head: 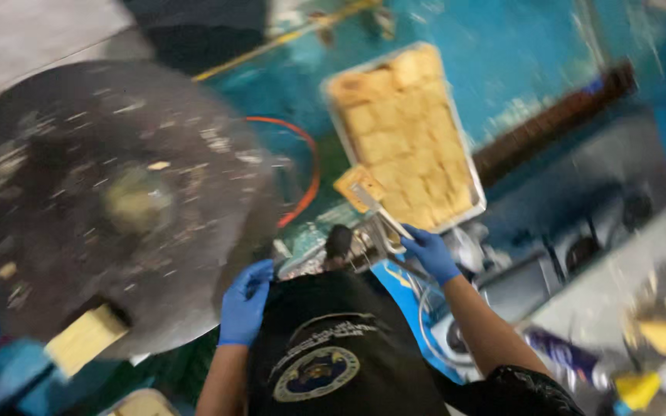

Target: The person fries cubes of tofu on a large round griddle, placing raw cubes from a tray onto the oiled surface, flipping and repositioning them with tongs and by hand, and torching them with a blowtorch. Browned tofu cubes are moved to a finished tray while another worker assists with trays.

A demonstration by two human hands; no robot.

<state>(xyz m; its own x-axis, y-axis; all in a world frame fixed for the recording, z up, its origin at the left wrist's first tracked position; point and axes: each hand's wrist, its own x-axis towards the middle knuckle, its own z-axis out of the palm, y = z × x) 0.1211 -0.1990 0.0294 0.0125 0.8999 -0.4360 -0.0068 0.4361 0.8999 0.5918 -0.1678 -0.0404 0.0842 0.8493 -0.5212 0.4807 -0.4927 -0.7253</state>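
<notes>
The picture is blurred and tilted. My right hand [431, 253], in a blue glove, grips the handle of a metal spatula [378, 209]. A golden square piece of food [356, 183] lies on the spatula's blade, next to a metal tray [331, 115] packed with several golden squares. My left hand [245, 301], also in a blue glove, is loosely curled at the near edge of a large round dark griddle [63, 208]; whether it holds anything is unclear. The griddle is strewn with crumbs and has a yellowish patch [137, 200] at its middle.
An orange hose [307, 166] curves between griddle and tray. A pale block [86, 337] sits at the griddle's near rim. A stove with burners [580, 246] lies at the right, with yellow items [660, 327] on a counter. My dark apron with a round badge [317, 371] fills the bottom.
</notes>
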